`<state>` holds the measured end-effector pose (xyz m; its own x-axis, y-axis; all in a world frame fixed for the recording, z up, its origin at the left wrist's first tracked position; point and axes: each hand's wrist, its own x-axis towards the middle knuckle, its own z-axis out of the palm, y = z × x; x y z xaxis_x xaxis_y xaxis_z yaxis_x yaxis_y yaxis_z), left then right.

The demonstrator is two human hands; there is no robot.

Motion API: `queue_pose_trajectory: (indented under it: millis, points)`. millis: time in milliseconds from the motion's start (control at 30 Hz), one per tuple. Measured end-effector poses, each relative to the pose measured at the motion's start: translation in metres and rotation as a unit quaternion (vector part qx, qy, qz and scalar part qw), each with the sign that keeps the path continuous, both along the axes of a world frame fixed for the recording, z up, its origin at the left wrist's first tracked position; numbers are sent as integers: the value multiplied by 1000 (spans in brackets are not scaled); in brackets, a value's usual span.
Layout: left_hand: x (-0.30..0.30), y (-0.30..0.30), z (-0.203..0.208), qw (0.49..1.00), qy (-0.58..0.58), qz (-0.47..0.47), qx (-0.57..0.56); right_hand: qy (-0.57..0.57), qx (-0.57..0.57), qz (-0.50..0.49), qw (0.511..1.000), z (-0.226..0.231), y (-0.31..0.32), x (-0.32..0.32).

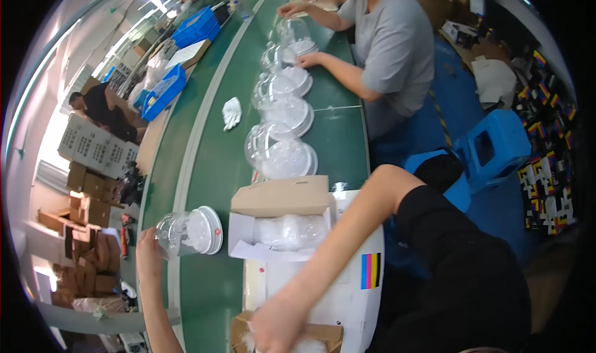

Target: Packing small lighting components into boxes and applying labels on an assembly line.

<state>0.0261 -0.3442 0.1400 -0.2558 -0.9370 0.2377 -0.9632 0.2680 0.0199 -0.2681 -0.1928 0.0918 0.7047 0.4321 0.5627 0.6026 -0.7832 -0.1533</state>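
My left hand is at the left, its fingers closed against the rounded end of a clear dome. The dome lies on its side on the green table, joined to a round white base with a small red spot. My right hand is low in the view, over a small open cardboard box with white, fluffy-looking material inside. Motion smears that hand, and its fingers are hidden. Just beyond it, an open white box holds something wrapped in clear plastic.
Several clear domes with white bases line the green table ahead. A white glove lies left of them. Across at far right, a co-worker handles another dome. Blue bins stand far left; a blue stool is right.
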Motion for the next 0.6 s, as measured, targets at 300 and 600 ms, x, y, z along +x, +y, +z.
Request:
queue_pose_trajectory:
  millis: [300, 600]
  points:
    - [85, -16, 47, 976, -85, 118, -161, 36, 194, -82, 977, -83, 43, -88]
    - [189, -9, -18, 941, -73, 265, -199, 105, 496, -224, 833, -122, 66, -79]
